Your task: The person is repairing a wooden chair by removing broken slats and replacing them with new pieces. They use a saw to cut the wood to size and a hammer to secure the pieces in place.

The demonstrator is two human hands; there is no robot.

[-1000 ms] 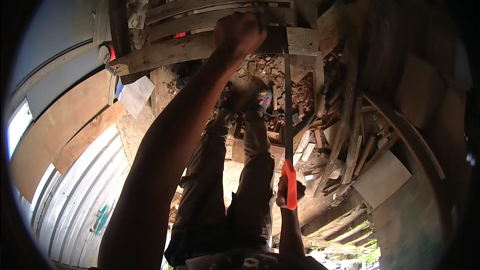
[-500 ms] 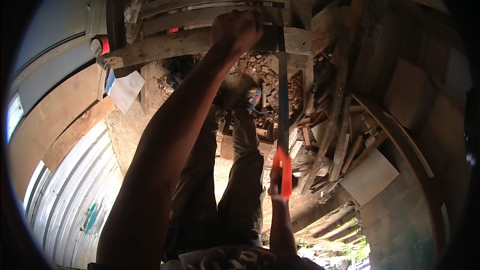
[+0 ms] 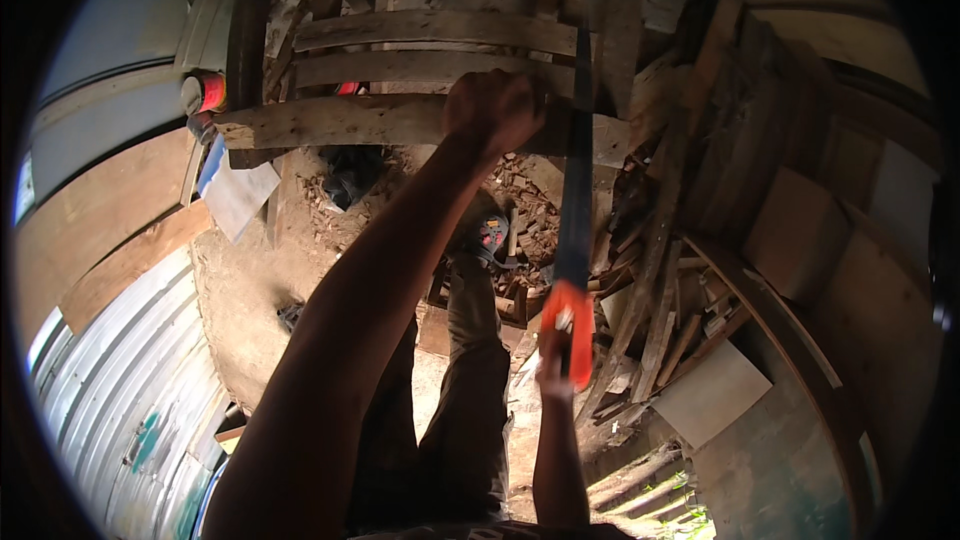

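My right hand [image 3: 553, 363] is closed around the orange handle of a handsaw [image 3: 574, 210]. Its long dark blade runs away from me and crosses the nearest wooden plank [image 3: 330, 123] near that plank's right end. Just left of the blade, my left hand [image 3: 490, 110] is clenched over the same plank, its fingertips partly hidden. Behind it, more boards [image 3: 440, 32] lie roughly parallel in a rough wooden frame. How deep the blade sits in the wood cannot be made out.
Wood chips [image 3: 530, 200] litter the ground beneath the frame, around my shoe [image 3: 490, 237]. Scrap timber [image 3: 665, 310] is heaped to the right, beside a pale flat panel [image 3: 713, 395]. Corrugated metal sheeting [image 3: 130, 410] stands at the left. A red can [image 3: 208, 93] sits by the frame's left end.
The saw has slid forward, so its blade reaches farther past the near plank. My left hand keeps its hold on the plank. The whole view has shifted, putting the frame lower in the picture.
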